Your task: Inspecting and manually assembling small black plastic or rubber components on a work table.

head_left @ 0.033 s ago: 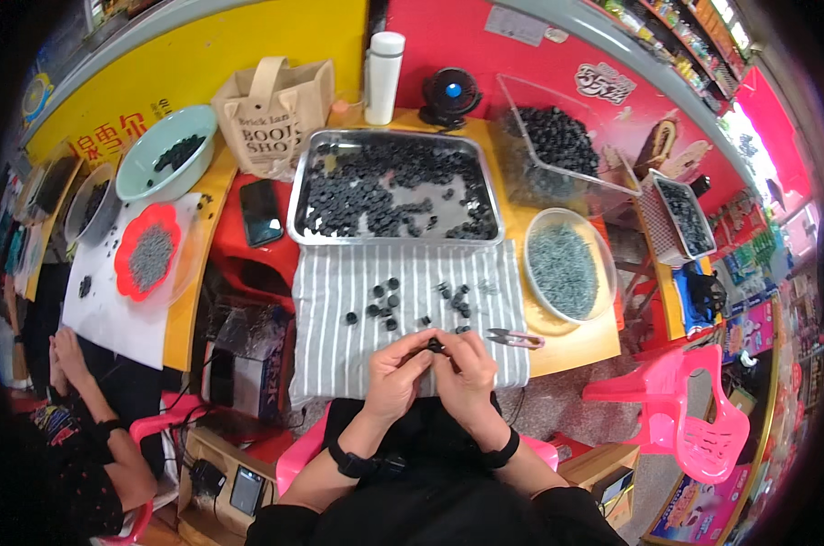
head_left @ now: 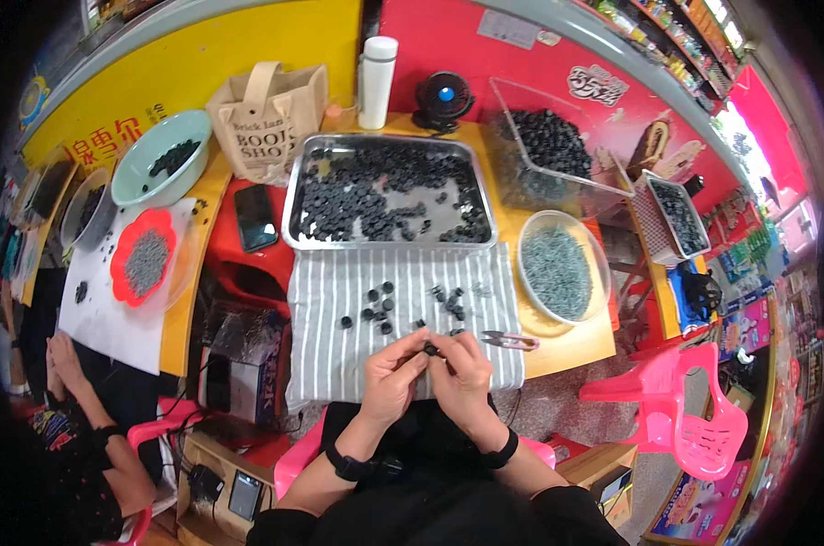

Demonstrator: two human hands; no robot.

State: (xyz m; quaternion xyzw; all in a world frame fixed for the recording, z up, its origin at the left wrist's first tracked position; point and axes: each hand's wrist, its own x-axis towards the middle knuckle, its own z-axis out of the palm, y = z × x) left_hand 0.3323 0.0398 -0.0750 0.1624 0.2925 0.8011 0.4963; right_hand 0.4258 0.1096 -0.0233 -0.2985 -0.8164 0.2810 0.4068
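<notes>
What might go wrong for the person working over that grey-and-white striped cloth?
The small black piece pinched between the left hand and right hand might slip from the fingertips.

The metal snips with pinkish handles lie close to the right hand, blades toward it, so they might nick a finger.

The loose, small black pieces beyond the hands could get knocked and scattered.

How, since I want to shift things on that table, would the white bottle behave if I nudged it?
The white bottle would likely tip if pushed near its top, being tall and narrow. Once down, it could roll, as its sides look round. Its smooth-looking surface may be slightly slippery.
</notes>
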